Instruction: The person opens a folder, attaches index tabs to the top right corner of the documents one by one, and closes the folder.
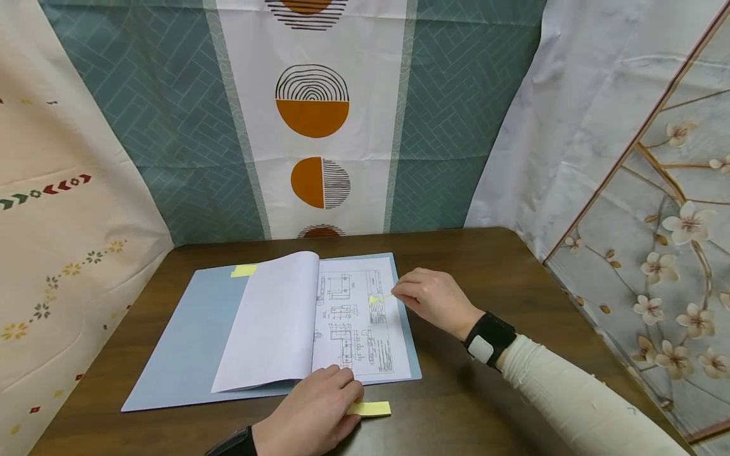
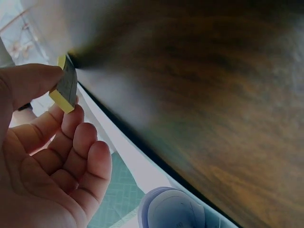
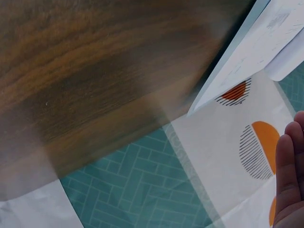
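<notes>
A light blue folder [image 1: 177,342] lies open on the table, with a stack of white pages [image 1: 274,323] turned over to its left side. On its right side shows a page of technical drawings [image 1: 353,342]. My right hand [image 1: 436,301] pinches a thin yellow sticky note [image 1: 375,299] over the right part of that page; only the edge of this hand [image 3: 289,175] appears in the right wrist view. My left hand [image 1: 313,408] holds a pad of yellow sticky notes [image 2: 66,88] between thumb and fingers, by the folder's front edge.
Another yellow sticky note [image 1: 244,270] sticks out at the folder's top, beside the turned pages. Beneath everything is a dark brown wooden table [image 1: 456,259]. Patterned cloths hang behind it, including a teal and white curtain [image 1: 365,126], and at both sides.
</notes>
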`<action>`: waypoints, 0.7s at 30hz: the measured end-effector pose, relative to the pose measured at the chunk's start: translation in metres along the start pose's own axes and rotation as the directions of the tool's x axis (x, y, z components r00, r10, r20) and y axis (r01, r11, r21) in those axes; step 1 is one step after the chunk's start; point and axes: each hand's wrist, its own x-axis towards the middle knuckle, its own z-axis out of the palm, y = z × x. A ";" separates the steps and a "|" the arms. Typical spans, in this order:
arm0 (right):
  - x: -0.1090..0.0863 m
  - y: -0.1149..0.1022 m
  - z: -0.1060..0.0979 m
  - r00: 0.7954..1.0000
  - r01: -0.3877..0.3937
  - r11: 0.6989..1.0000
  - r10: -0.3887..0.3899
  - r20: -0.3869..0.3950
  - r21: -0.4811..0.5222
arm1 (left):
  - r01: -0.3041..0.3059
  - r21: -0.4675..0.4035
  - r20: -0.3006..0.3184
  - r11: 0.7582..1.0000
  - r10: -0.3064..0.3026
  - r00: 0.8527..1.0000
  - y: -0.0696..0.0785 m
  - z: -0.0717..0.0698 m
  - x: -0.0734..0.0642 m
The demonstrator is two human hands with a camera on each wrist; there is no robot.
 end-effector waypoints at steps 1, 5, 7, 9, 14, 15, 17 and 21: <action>0.001 0.001 0.001 1.000 -0.003 1.000 0.003 -0.002 -0.002 | -0.001 -0.001 0.003 1.000 0.001 1.000 -0.001 0.001 0.000; 0.004 0.008 0.004 1.000 -0.001 1.000 0.001 -0.012 -0.008 | -0.001 -0.007 0.024 1.000 0.002 1.000 -0.004 0.005 0.000; 0.006 0.011 0.006 1.000 0.002 1.000 -0.002 -0.018 -0.013 | 0.000 -0.013 0.038 1.000 0.000 0.999 -0.005 0.007 0.000; 0.008 0.014 0.006 1.000 0.007 1.000 -0.007 -0.023 -0.020 | 0.004 -0.022 0.050 1.000 -0.003 0.999 -0.006 0.009 0.000; 0.012 0.022 0.006 1.000 -0.003 0.999 0.003 -0.016 -0.035 | 0.014 -0.049 0.054 0.999 -0.011 0.998 -0.008 0.012 -0.001; 0.012 0.023 0.005 1.000 -0.007 0.999 0.007 -0.012 -0.037 | 0.015 -0.055 0.053 0.998 -0.012 0.999 -0.008 0.013 -0.001; 0.013 0.025 0.005 1.000 -0.016 0.999 0.016 -0.003 -0.041 | 0.018 -0.066 0.056 0.998 -0.014 0.998 -0.008 0.013 -0.001; 0.012 0.028 0.005 0.999 -0.030 0.998 0.031 0.022 -0.051 | 0.018 -0.076 0.069 0.997 -0.013 0.998 -0.008 0.010 0.000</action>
